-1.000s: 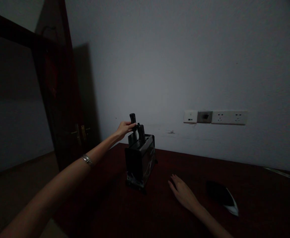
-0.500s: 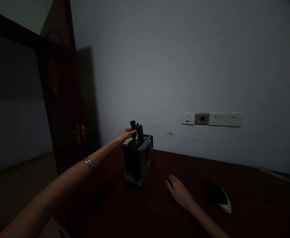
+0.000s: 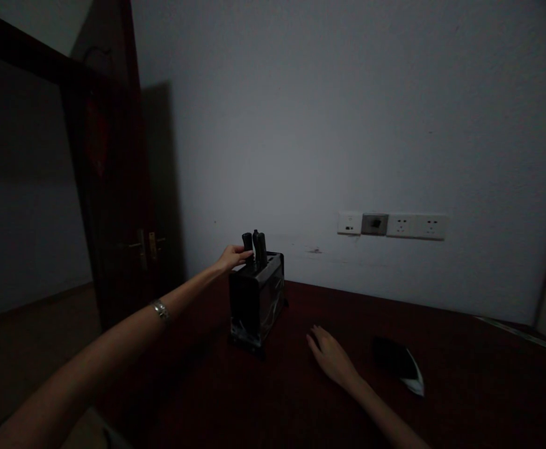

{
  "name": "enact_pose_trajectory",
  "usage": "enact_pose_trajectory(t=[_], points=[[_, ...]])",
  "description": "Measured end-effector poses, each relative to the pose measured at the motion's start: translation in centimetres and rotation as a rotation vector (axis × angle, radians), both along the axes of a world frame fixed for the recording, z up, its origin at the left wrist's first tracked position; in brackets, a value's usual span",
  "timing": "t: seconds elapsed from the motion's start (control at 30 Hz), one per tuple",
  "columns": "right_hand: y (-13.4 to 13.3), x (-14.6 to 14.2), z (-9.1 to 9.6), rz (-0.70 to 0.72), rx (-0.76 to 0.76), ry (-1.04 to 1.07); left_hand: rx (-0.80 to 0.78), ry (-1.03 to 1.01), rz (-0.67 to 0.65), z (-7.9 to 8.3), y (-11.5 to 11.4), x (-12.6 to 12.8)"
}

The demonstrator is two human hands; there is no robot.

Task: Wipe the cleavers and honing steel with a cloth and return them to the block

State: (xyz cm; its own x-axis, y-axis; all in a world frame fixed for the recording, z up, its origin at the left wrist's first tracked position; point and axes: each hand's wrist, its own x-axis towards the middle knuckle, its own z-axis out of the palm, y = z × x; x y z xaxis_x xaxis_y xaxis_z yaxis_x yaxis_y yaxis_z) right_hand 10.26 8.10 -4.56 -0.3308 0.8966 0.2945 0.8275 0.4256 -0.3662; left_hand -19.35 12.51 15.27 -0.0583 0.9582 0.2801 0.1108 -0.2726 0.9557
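A dark knife block [image 3: 269, 293] stands upright on the dark red table, with several black handles [image 3: 262, 248] poking out of its top. My left hand [image 3: 234, 256] is closed around the leftmost knife [image 3: 247, 242], whose black handle rises from the block; its blade is hidden inside. On the tabletop, to the right of the block, rests my right hand [image 3: 333, 358], palm down with fingers stretched out and holding nothing.
A black object with a pale pointed edge [image 3: 400, 365] lies right of my right hand. Wall sockets [image 3: 392, 225] are set above the table [image 3: 329, 405]. To the left is a dark wooden door [image 3: 123, 187] with a metal handle. A flat strip [image 3: 520, 333] lies at the far right.
The knife in my left hand has sunk slightly into the block, its handle top now a little below its neighbour's. My right hand stays on the table. The whole view has shifted slightly.
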Motion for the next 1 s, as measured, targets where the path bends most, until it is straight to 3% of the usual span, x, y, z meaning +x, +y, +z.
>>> enact_pose_trajectory(t=[0.27, 0.63, 0.8, 0.9, 1.0], points=[[0.1, 0.0, 0.0, 0.000, 0.006, 0.030, -0.014, 0.014, -0.002, 0.5, -0.6, -0.1], [-0.2, 0.0, 0.1, -0.008, 0.010, 0.027, 0.082, 0.117, 0.012, 1.5, -1.5, -0.6], [-0.2, -0.1, 0.1, -0.016, 0.014, 0.002, 0.126, -0.110, 0.042, 2.8, -1.4, -2.5], [-0.1, -0.1, 0.1, -0.009, 0.010, 0.003, 0.112, -0.193, 0.157, 2.9, -0.6, -4.5], [-0.1, -0.1, 0.2, -0.002, 0.005, -0.004, 0.002, -0.062, 0.338, 1.0, 0.2, -5.9]])
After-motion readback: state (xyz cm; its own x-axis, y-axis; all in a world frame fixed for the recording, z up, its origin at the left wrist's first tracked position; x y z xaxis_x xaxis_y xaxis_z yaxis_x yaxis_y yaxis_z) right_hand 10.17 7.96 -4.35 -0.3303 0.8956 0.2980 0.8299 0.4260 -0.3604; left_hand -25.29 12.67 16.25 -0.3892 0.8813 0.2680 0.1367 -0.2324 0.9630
